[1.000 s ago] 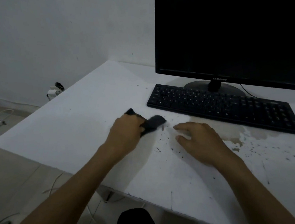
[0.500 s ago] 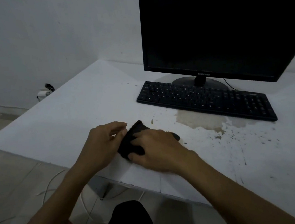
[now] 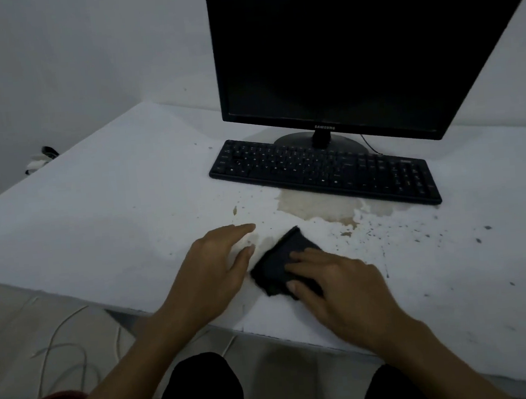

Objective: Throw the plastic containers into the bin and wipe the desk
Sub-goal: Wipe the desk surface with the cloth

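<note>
White, flat, matte tabletop (image 3: 104,213), broad and rectangular; near edge chipped and rough. Surface dirty: dark specks scattered right of the black keyboard's near edge.

Large black flat-screen monitor (image 3: 353,42), glossy dark panel, on a round black base just behind the keyboard; screen dark.

Long black plastic keyboard (image 3: 322,170), low and rectangular, rows of small keys, lying flat on the tabletop.

Pale brown stain (image 3: 316,209), irregular blotch with ragged edges, touching the keyboard's near edge and spreading toward the person. Cannot tell if it is wet or dried.

Left hand (image 3: 217,273), in front of the keyboard, left of the cloth: palm down, fingers straight and relaxed, holding nothing, fingertips close beside the cloth's left edge; cannot tell if they touch it.

Right hand (image 3: 336,288), in front of the keyboard: fingers laid on top of the cloth, pressing it onto the tabletop, thumb at the cloth's near edge.

Small dark cloth (image 3: 279,258), folded, roughly rectangular, soft and matte, one corner pointing toward the keyboard; near the stain's near edge, apart from it.

Pale thin cables (image 3: 58,344) loop on the floor, left of and below the keyboard.
</note>
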The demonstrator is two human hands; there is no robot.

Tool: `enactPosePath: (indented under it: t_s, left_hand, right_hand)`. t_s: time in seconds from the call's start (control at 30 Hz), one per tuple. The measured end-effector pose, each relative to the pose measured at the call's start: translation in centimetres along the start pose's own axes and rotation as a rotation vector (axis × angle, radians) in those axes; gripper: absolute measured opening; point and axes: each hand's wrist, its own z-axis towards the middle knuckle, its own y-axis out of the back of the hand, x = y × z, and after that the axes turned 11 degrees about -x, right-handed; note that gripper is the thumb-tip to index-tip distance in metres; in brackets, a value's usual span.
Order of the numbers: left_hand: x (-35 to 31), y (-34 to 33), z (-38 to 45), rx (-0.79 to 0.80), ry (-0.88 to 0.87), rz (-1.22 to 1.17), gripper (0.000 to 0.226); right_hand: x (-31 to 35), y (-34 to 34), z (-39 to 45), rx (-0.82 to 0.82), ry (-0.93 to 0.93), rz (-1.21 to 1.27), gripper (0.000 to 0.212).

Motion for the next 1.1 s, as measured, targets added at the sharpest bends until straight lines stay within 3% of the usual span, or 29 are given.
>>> enactPosePath:
  t_s: [0.13,0.3,0.47,0.67,0.83,0.9,0.97,1.1]
  left_hand:
    - [-1.7,-0.9,-0.2,-0.028,0.006,-0.062,0.043]
    - [-2.3,-2.6,0.1,-0.027,-0.014,-0.053,0.036]
    - [-3.8,-3.5,0.7,0.057,-0.03,-0.024,0.043]
    - [-5.9,-5.5,1.1,0.108,-0.035,-0.052,0.034]
    - [-7.3,-6.9,1.0,0.116,-0.054,-0.109,0.034]
    - [-7.7,-7.5,1.2,0.11,-0.087,-0.113,0.034]
    - [-8.4,-8.3,1.3,0.127,-0.102,-0.125,0.034]
    - [-10.0,-10.4,1.7,0.208,-0.13,-0.142,0.034]
  right_hand:
    - [-3.9,0.3,0.4,-0.144,-0.248,-0.07,0.028]
    - [-2.3,0.7,-1.6,-0.027,-0.055,-0.053,0.027]
    - [-8.3,2.5,-0.6,-0.067,-0.314,-0.109,0.034]
    - [-6.1,3.4,-4.8,-0.035,-0.128,-0.051,0.027]
    - [-13.0,7.7,-7.5,-0.159,-0.659,-0.224,0.03]
    - [-13.9,8.4,-7.7,-0.192,-0.755,-0.261,0.032]
    - [-12.8,7.7,-7.5,-0.173,-0.697,-0.238,0.031]
    - [-11.4,6.0,-8.1,-0.168,-0.356,-0.151,0.027]
